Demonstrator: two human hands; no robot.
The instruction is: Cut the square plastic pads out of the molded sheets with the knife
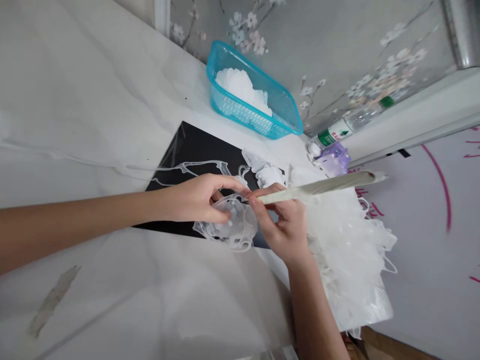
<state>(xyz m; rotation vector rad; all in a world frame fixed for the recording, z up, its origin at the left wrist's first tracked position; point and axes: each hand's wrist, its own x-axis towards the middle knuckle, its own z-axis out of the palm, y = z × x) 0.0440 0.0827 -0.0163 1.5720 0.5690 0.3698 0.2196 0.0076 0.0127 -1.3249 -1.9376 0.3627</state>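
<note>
My left hand [198,199] is closed on a translucent, soft-looking plastic piece [240,222] with thin looped edges, its thumb and fingers pinching the near side. In my right hand [287,225] is a long, pale, stick-like tool [326,186], gripped like a pen and slanting up to the right. The tool's working end is at the piece, close to my left fingertips; its exact tip is hard to make out. Under both hands lies a black mat [197,145], with thin translucent strips [187,166] and small whitish pieces [270,176] on it.
A blue plastic basket [251,127] with white pieces stands by the wall. At right is a large heap of translucent pieces [341,240]. Beyond it are a purple object [335,157], a bottle [337,131] lying on its side, and a whiteboard [420,250] with red writing.
</note>
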